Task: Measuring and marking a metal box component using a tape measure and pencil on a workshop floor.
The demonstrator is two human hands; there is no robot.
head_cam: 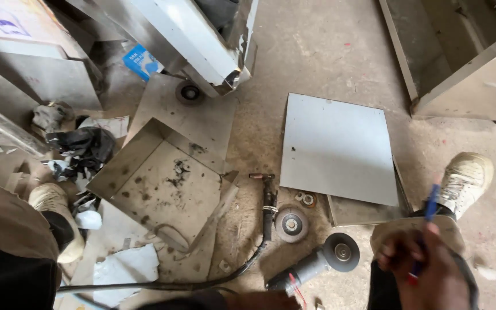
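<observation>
Concrete floor, cluttered w/ sheet metal. Right hand, fingers closed on blue pen; left hand mostly hidden, grip unclear. Angle grinder cord could probably snag feet.

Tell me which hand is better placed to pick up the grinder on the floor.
Probably the left. The right hand already holds a blue pen above the knee, so it is occupied. The left hand, barely visible at the bottom edge, lies just beside the grinder.
</observation>
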